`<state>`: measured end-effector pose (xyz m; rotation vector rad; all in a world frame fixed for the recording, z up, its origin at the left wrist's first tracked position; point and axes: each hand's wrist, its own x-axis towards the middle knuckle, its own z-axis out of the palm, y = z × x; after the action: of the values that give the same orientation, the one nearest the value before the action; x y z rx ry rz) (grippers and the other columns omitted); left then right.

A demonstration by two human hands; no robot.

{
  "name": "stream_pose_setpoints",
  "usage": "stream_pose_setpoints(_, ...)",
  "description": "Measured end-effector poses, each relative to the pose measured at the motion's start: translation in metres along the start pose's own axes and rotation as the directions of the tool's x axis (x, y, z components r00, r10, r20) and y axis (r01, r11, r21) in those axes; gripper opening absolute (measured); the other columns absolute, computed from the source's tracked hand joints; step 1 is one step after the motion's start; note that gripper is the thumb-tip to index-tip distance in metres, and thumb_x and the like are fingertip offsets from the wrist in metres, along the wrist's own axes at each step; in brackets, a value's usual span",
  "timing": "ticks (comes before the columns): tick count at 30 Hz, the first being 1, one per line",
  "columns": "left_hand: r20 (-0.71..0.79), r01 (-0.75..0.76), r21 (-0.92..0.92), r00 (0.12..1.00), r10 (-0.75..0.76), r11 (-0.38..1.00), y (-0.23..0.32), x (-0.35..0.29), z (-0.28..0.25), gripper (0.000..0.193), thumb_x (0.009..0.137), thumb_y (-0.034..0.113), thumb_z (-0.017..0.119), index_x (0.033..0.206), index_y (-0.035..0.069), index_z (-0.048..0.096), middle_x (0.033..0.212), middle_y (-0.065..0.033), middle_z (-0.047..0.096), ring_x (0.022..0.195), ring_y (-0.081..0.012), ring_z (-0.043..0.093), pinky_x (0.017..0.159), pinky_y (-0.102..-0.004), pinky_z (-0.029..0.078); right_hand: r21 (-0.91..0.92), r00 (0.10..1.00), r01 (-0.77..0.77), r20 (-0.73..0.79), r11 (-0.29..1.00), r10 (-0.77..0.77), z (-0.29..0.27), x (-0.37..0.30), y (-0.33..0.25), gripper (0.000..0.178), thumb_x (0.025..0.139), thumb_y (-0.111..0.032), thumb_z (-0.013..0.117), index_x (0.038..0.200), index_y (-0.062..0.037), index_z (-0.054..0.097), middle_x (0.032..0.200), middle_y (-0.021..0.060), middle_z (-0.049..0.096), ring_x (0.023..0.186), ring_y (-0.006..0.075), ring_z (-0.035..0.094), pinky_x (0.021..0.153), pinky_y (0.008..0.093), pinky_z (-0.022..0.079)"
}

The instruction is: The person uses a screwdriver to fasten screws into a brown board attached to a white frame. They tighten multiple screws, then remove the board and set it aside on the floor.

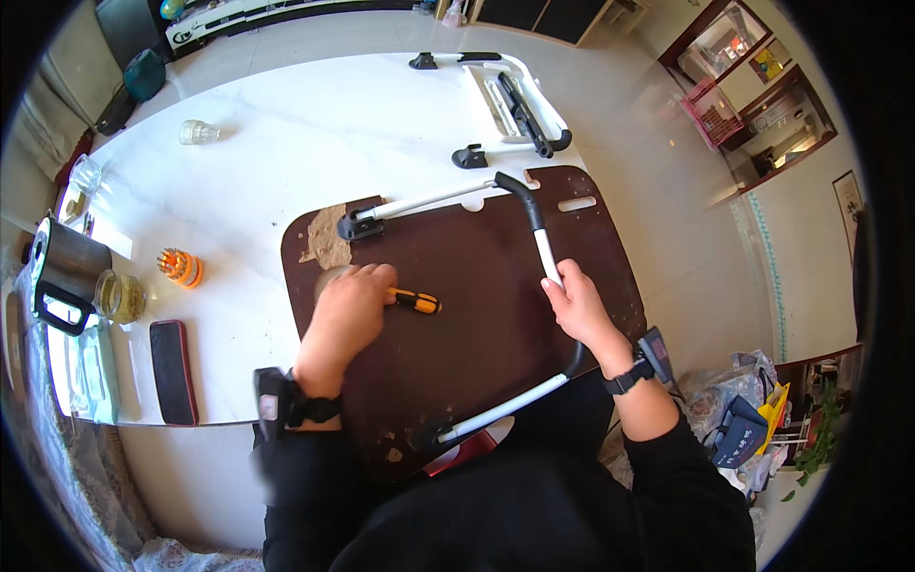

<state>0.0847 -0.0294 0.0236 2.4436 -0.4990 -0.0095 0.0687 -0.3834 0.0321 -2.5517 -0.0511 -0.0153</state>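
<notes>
A dark brown board [457, 362] with rounded corners lies over the edge of the white table, its surface peeled near one corner. A U-shaped leg frame [546, 255] of white tube with black bends rises from black hinges on the board. My right hand [583, 310] is wrapped round the tube's far stretch. Over the left part of the board, my left hand [351, 307] is closed at one end of a screwdriver [416, 301], its yellow and black handle sticking out to the right. The fingertips are partly hidden, and a round brownish thing [328, 280] shows beneath that hand.
A second white leg frame [522, 71] rests beyond the board. On the table's left are an orange bit holder [181, 268], a phone [173, 372], a glass jar [122, 296], a metal kettle [76, 262] and a glass cup [198, 132]. Bags [743, 429] stand at the right.
</notes>
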Motion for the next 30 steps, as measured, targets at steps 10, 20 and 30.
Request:
stream_pose_setpoints(10,-0.169,0.312,-0.362,0.905,-0.39,0.879,-0.027,-0.021,-0.062,0.008,0.097,0.007,0.059,0.105,0.003,0.059,0.078,-0.0163,0.06,0.07,-0.0303,0.056,0.067,-0.0379,0.046,0.732,0.933,-0.171,-0.096,0.66,0.348,-0.097,0.086,-0.004,0.018,0.105,-0.027,0.054,0.102,-0.009,0.057,0.062,-0.004,0.045,0.043,0.0073,0.042,0.037,0.0261,0.037)
stream_pose_setpoints(20,-0.246,0.377,-0.279,0.861,-0.445,0.883,-0.027,-0.009,-0.052,0.009,0.097,0.008,0.059,0.104,0.002,0.058,0.083,-0.0201,0.064,0.076,-0.038,0.061,0.07,-0.042,0.049,0.472,0.944,-0.282,-0.02,0.835,0.33,-0.109,0.297,0.029,0.022,0.104,-0.028,0.057,0.102,-0.0068,0.059,0.069,-0.0016,0.051,0.053,0.0088,0.045,0.046,0.0276,0.04)
stream_pose_setpoints(30,-0.332,0.455,-0.339,0.761,-0.557,0.823,-0.042,-0.007,-0.045,0.007,0.097,0.006,0.058,0.103,0.001,0.057,0.08,-0.0179,0.061,0.072,-0.035,0.059,0.067,-0.0408,0.047,0.235,0.968,-0.248,0.089,0.94,0.234,-0.058,0.388,0.056,0.023,0.102,-0.031,0.058,0.101,-0.008,0.061,0.065,-0.002,0.047,0.045,0.0108,0.042,0.04,0.031,0.039)
